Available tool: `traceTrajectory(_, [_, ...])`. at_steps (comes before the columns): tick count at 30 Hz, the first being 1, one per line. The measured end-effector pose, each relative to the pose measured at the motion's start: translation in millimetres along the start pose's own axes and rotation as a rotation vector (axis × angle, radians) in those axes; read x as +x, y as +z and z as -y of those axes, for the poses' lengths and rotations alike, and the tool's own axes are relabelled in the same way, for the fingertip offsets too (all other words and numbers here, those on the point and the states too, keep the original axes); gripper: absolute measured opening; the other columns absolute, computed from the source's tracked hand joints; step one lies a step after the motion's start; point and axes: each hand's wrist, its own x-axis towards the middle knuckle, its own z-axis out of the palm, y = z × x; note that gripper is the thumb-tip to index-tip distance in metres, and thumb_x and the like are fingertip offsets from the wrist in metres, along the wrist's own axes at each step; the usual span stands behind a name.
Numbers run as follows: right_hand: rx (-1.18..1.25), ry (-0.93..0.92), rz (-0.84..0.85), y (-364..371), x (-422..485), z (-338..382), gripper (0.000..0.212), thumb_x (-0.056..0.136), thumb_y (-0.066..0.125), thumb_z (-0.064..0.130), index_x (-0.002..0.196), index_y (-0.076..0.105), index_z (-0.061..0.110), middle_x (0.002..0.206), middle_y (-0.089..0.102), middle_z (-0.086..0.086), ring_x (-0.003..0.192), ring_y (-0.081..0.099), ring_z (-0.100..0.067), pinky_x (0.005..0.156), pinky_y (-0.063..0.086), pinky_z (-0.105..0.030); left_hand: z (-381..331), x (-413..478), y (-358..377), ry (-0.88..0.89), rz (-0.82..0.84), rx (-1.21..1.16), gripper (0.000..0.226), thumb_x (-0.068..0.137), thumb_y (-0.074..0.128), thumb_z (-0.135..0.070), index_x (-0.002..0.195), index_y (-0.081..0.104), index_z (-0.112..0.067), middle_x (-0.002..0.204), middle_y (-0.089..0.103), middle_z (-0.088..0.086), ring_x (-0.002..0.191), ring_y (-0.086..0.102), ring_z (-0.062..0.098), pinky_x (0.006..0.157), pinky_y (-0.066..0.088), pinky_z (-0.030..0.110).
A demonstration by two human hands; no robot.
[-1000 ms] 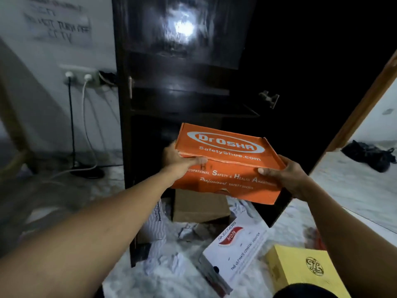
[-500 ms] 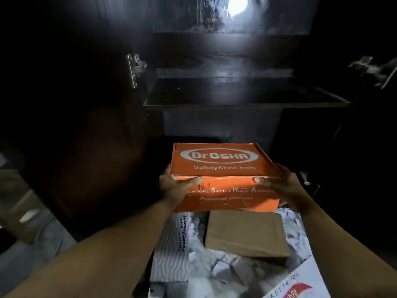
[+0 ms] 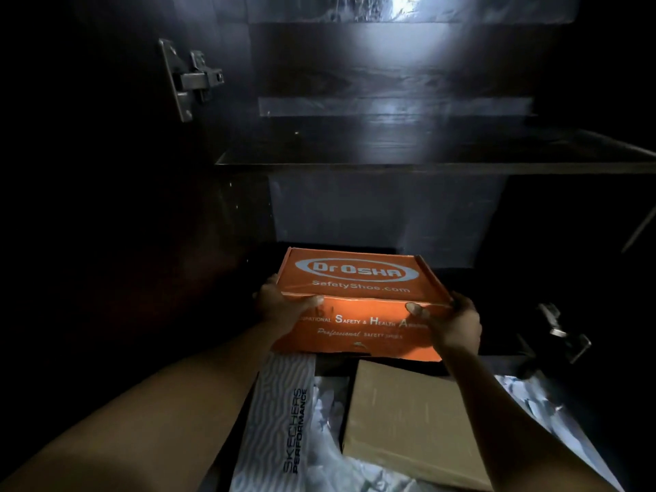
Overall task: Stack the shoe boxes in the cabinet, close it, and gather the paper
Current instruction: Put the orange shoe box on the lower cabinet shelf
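Note:
An orange shoe box [image 3: 355, 278] printed "Dr.OSHA" lies level inside the lower compartment of the dark cabinet [image 3: 390, 214]. My left hand [image 3: 280, 307] grips its front left corner, thumb on the lid. My right hand [image 3: 451, 319] grips the front right corner the same way. In front of the cabinet lie a plain brown box [image 3: 419, 420], a grey-patterned Skechers box [image 3: 280, 413] and crumpled white paper [image 3: 326, 413].
A shelf [image 3: 426, 161] spans the cabinet above the orange box. One metal door hinge [image 3: 191, 79] sits on the left wall and another [image 3: 564, 332] low on the right. More white paper [image 3: 532, 403] lies right of the brown box.
I have moved closer to the cabinet. Both hands have pushed the orange box forward and down into the lower compartment, under the shelf.

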Motion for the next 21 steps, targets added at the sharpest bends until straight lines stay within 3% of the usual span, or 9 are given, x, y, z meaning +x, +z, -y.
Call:
traceTrajectory(3, [-0.024, -0.008, -0.052, 12, 8, -9, 0.09, 0.06, 0.094, 0.03, 0.134, 0.05, 0.006, 0.124, 0.06, -0.012, 0.108, 0.061, -0.026, 0.085, 0.047, -0.029, 9, 8, 11, -0.005, 0.028, 0.043, 0.073, 0.06, 0.094, -0.019, 0.124, 0.063, -0.004, 0.119, 0.068, 0.014, 0.109, 0.066, 0.029, 0.085, 0.048, 0.03])
traceTrajectory(6, [-0.073, 0.011, -0.072, 24, 9, -20, 0.089, 0.059, 0.095, 0.032, 0.133, 0.053, 0.005, 0.129, 0.054, -0.022, 0.113, 0.059, -0.037, 0.095, 0.049, -0.039, 17, 13, 20, 0.007, -0.057, 0.108, 0.066, 0.063, 0.09, -0.018, 0.121, 0.063, -0.003, 0.118, 0.068, 0.017, 0.107, 0.065, 0.034, 0.088, 0.051, 0.036])
traceTrajectory(9, [-0.119, 0.015, -0.02, 39, 8, -27, 0.089, 0.071, 0.088, 0.031, 0.145, 0.044, 0.008, 0.139, 0.042, -0.022, 0.12, 0.053, -0.04, 0.102, 0.046, -0.046, 34, 22, 31, 0.041, -0.147, 0.229, 0.053, 0.073, 0.081, -0.025, 0.119, 0.063, -0.002, 0.114, 0.068, 0.021, 0.104, 0.066, 0.04, 0.087, 0.055, 0.048])
traceTrajectory(11, [-0.139, -0.022, 0.013, 48, 11, -28, 0.091, 0.076, 0.084, 0.032, 0.151, 0.035, 0.012, 0.144, 0.037, -0.02, 0.123, 0.052, -0.04, 0.103, 0.046, -0.049, 44, 26, 34, 0.066, -0.14, 0.292, 0.049, 0.077, 0.078, -0.033, 0.115, 0.066, -0.005, 0.113, 0.069, 0.019, 0.104, 0.067, 0.038, 0.087, 0.056, 0.049])
traceTrajectory(14, [-0.124, -0.013, 0.037, 58, 16, -27, 0.09, 0.08, 0.081, 0.031, 0.153, 0.031, 0.014, 0.146, 0.037, -0.018, 0.128, 0.048, -0.038, 0.105, 0.042, -0.045, 51, 23, 28, 0.11, -0.109, 0.4, 0.055, 0.08, 0.075, -0.041, 0.121, 0.063, -0.007, 0.119, 0.066, 0.016, 0.108, 0.064, 0.036, 0.09, 0.054, 0.049])
traceTrajectory(18, [0.001, 0.023, 0.068, 71, 15, -25, 0.1, 0.069, 0.088, 0.037, 0.151, 0.031, 0.026, 0.148, 0.042, -0.01, 0.131, 0.049, -0.034, 0.103, 0.047, -0.053, 60, 13, 29, 0.151, -0.058, 0.634, 0.067, 0.076, 0.066, -0.05, 0.129, 0.057, -0.011, 0.136, 0.053, 0.01, 0.125, 0.053, 0.035, 0.099, 0.05, 0.049])
traceTrajectory(21, [0.028, 0.008, 0.106, 77, 16, -23, 0.102, 0.067, 0.088, 0.039, 0.151, 0.03, 0.029, 0.148, 0.037, -0.008, 0.13, 0.048, -0.034, 0.1, 0.049, -0.055, 67, 12, 35, 0.151, -0.032, 0.578, 0.074, 0.072, 0.061, -0.05, 0.135, 0.052, -0.011, 0.141, 0.043, 0.013, 0.127, 0.045, 0.039, 0.103, 0.043, 0.054])
